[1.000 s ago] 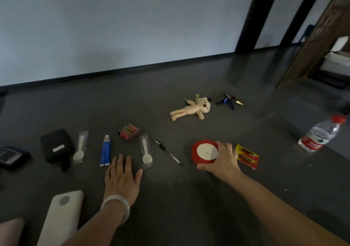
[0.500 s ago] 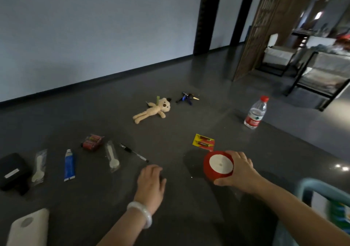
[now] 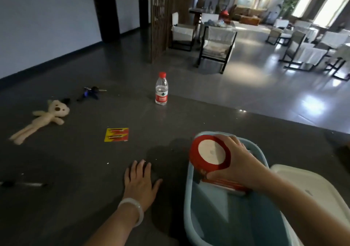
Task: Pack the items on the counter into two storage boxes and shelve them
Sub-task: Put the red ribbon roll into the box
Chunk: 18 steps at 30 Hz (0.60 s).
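Note:
My right hand (image 3: 239, 167) grips a red ribbon spool (image 3: 209, 153) with a white centre, holding it over the far end of a light blue storage box (image 3: 191, 204). Something red and flat lies inside the box under my hand. My left hand (image 3: 141, 182) rests flat on the dark counter (image 3: 75, 160), fingers spread, a pale bangle on the wrist. On the counter lie a yellow battery pack (image 3: 116, 134), a cream plush toy (image 3: 42, 118), a bunch of keys (image 3: 91, 92) and an upright water bottle (image 3: 161, 89) with a red cap.
A white lid or second box (image 3: 310, 192) sits right of the blue box. A pen (image 3: 24, 184) lies at the left edge. Beyond the counter's far edge are a wooden screen (image 3: 161, 18) and chairs (image 3: 216, 44) on a shiny floor.
My view has swung right. My right hand lifted the red spool off the counter and carried it right, over the blue box. My left hand slid right along the counter.

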Available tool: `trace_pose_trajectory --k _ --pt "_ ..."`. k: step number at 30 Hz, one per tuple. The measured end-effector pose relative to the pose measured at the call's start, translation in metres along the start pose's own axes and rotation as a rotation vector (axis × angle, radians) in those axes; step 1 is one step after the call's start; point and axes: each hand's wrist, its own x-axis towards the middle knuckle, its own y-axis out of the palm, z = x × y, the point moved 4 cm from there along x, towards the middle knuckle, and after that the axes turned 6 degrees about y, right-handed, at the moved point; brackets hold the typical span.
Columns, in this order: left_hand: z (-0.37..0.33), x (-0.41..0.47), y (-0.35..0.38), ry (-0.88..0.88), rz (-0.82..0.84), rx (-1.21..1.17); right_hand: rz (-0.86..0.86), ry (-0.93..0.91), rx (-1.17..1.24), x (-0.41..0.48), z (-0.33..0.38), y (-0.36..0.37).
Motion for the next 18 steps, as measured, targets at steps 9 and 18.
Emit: trace_pose_trajectory --k 9,18 --pt "-0.004 -0.001 0.002 -0.002 -0.003 0.062 0.416 0.117 -0.042 -0.059 -0.065 0.064" --pt "-0.003 -0.003 0.003 0.006 -0.002 0.078 0.375 0.324 -0.135 -0.032 -0.072 0.098"
